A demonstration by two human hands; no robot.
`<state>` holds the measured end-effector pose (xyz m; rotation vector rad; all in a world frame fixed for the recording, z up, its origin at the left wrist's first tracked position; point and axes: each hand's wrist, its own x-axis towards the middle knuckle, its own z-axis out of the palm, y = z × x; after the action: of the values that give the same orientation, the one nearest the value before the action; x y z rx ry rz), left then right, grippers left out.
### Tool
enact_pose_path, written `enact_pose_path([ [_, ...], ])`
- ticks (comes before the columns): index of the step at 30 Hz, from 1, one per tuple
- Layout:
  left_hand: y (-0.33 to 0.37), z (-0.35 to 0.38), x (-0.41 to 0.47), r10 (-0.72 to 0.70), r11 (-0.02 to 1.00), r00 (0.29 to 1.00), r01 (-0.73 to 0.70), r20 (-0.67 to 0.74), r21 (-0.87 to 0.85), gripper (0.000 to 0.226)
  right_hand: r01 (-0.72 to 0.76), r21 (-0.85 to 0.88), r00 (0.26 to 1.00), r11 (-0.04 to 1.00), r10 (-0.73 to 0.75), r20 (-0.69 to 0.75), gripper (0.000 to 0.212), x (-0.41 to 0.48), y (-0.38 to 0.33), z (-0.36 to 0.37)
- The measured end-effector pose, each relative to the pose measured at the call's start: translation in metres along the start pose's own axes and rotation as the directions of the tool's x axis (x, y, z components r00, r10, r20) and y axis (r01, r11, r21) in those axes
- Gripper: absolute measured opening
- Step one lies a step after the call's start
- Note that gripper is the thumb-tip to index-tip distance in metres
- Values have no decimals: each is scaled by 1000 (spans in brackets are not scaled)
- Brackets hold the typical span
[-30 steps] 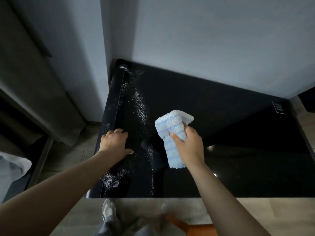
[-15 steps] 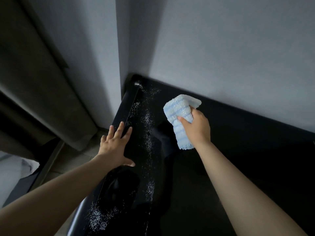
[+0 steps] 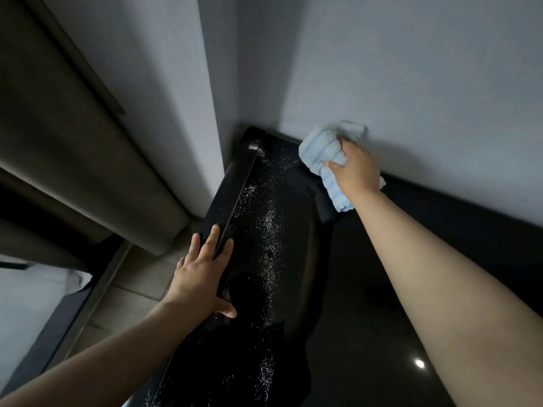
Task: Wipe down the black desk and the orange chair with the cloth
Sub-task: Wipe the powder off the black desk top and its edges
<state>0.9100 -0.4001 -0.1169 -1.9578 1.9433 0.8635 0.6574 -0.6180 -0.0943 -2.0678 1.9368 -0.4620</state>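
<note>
At back edge of black surface (image 3: pixel 346 318), right hand (image 3: pixel 357 168) fingers curl round bunched blue cloth (image 3: pixel 321 154) against wall (image 3: pixel 411 69); left hand (image 3: pixel 199 277) fingers spread flat on left rim, white specks (image 3: pixel 270 218) just right of them.

hands: 2, left hand (image 3: pixel 202 277) and right hand (image 3: pixel 357 168) | cloth (image 3: pixel 320 151): 1 | black desk (image 3: pixel 338 304): 1 | curtain (image 3: pixel 73 171): 1
</note>
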Motion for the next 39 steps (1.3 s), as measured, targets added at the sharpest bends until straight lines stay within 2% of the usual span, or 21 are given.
enact_pose_path([
  [4, -1, 1, 2, -7, 1000, 1000, 7, 10, 5, 138, -62, -8, 994, 998, 63, 90, 13, 16, -3, 13],
  [7, 0, 1, 3, -16, 1000, 1000, 16, 21, 11, 139, -111, -12, 985, 994, 111, 133, 15, 18, -3, 20],
  [15, 1, 0, 3, -14, 1000, 1000, 14, 24, 17, 138, -86, -41, 987, 995, 91, 132, 9, -2, 0, 22],
  [28, 1, -2, 0, -3, 1000, 1000, 3, 8, 11, 138, -2, -8, 993, 1000, 3, 116, 34, -72, -3, 24],
  [39, 2, -3, -2, -6, 1000, 1000, 6, 0, -2, 138, 52, 2, 991, 999, -52, 127, 39, -125, -8, 28],
])
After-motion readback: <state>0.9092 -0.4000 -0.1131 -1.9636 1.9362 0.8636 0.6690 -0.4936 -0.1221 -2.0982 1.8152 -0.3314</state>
